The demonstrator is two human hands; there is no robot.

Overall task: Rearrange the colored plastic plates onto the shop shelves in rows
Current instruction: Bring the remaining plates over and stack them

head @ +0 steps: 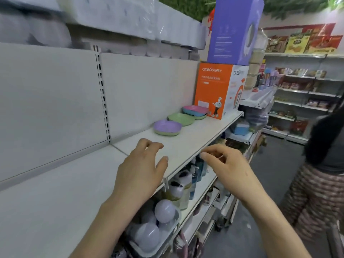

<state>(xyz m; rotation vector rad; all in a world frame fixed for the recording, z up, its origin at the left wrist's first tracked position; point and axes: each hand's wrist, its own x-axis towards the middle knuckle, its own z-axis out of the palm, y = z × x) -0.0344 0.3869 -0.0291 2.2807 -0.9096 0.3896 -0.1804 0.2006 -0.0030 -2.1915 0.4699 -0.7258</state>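
Observation:
Three small stacks of plastic plates stand in a row along the back of the white shelf (195,138). Nearest is a purple plate (167,126) on a green one. Behind it lies a green plate (181,119). Farthest is a pink plate (195,109) on blue and green ones, beside an orange box. My left hand (141,168) hovers over the shelf's front part, fingers spread, holding nothing. My right hand (229,168) hangs in front of the shelf edge with fingers loosely curled and empty. Both hands are well short of the plates.
An orange box (217,90) with a purple box (234,30) on top stands at the shelf's right end. Wrapped white packs (115,17) fill the shelf above. Bottles and round purple items (163,211) sit on lower shelves. A person (323,164) stands in the aisle at right.

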